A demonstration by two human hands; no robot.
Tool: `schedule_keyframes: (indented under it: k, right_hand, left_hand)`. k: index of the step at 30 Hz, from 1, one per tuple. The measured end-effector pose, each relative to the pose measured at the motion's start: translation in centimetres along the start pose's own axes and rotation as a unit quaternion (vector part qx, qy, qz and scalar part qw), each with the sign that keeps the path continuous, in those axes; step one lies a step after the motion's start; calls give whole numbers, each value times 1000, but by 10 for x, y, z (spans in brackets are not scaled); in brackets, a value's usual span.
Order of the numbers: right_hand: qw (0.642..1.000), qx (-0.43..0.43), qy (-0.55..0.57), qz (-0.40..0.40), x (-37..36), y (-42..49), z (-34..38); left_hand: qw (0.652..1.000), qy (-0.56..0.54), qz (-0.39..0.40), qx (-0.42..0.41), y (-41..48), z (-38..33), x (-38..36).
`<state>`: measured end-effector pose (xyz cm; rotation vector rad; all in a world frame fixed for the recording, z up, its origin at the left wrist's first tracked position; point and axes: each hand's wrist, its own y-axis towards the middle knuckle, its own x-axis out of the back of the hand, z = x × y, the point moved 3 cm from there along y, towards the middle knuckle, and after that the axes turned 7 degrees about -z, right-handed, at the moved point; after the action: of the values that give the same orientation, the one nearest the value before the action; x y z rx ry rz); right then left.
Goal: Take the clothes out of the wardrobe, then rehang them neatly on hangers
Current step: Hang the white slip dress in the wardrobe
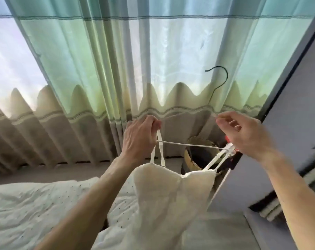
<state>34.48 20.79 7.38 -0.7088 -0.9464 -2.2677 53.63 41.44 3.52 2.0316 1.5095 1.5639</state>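
Note:
A cream-white strappy garment [171, 195] hangs in front of me by its thin shoulder straps. It is on a thin hanger [192, 145] whose pale bar runs between my hands and whose dark hook [223, 78] rises against the curtain. My left hand [140, 138] grips the left strap loop and the hanger's left end. My right hand [243, 134] is raised at the hanger's right side, thumb and fingers pinched together just below the hook's stem. The right straps [216, 160] run up to a red-and-white clip [231, 150] under that hand.
A green and beige curtain [117, 69] covers the window ahead. A bed with a white dotted quilt [35, 204] lies at lower left. A round dark bucket [198, 156] stands by the curtain. A grey wardrobe door [288, 105] stands at the right.

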Motion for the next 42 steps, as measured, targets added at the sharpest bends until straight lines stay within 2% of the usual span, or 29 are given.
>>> schedule_keyframes:
  k: [4, 9, 16, 22, 26, 28, 30, 32, 33, 35, 39, 42]
  right_hand:
    - [988, -19, -142, -64, 85, 2, -55]
    - [966, -8, -174, -190, 181, 0, -108]
    - [955, -50, -207, -204, 283, -27, -163]
    - [918, -54, -222, -323, 357, -53, -168]
    - [896, -88, -253, -355, 392, -60, -170]
    - [880, -111, -275, -370, 405, -62, -170]
    - [857, -144, -303, -391, 416, -64, -166]
    - [838, -165, -314, -415, 424, -64, -160]
    - [832, -171, -315, -424, 427, -64, -157]
    - [821, -188, -315, -437, 432, -65, -148]
    - [796, -216, -339, -453, 437, -71, -128]
    - [774, -234, -356, -468, 440, -81, -120]
  left_hand:
    - [997, -59, -8, -48, 64, -82, -37]
    - [989, -118, -7, -90, 105, -166, -93]
    - [973, -165, -7, -162, 132, -278, -149]
    - [939, -243, -54, -238, 148, -366, -175]
    - [941, -259, -84, -200, 146, -412, -198]
    - [933, -313, -99, -148, 126, -427, -211]
    - [903, -424, -49, -47, 87, -431, -234]
    - [854, -513, 65, 50, 35, -428, -267]
    - [838, -527, 126, 70, 8, -426, -284]
    - [823, -521, 220, 57, -35, -425, -312]
    - [805, -487, 337, -2, -75, -439, -329]
    - [777, -520, 354, -42, -96, -447, -322]
